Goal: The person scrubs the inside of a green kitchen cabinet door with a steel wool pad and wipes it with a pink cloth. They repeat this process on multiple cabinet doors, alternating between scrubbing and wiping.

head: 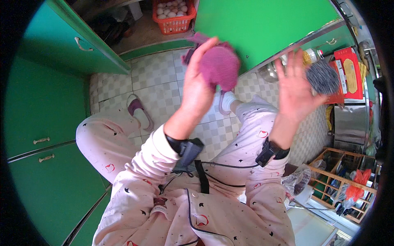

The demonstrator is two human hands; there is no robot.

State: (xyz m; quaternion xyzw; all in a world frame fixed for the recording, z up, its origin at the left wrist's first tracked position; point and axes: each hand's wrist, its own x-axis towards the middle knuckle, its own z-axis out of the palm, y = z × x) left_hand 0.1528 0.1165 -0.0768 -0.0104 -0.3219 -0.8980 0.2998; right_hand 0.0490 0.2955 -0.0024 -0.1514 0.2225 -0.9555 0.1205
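My left hand (198, 83) is wrapped around a bundle of purple ribbed knit fabric (222, 66). Part of the bundle spreads past the fingertips, with a darker piece behind it. My right hand (295, 86) is spread wide, palm up, its fingers apart and slightly blurred. Beside it, between forefinger and thumb, is a round, dark grey, flecked fuzzy ball (322, 77), perhaps rolled-up fabric. I cannot tell whether the ball touches the hand or is in the air.
A green cabinet door (70, 40) stands open on the left. An orange basket of eggs (174, 24) sits in the cabinet opening. At right are red boxes (349, 73), an oil bottle (311, 57), a metal pot (269, 72) and a wooden rack (341, 184) with plastic bags.
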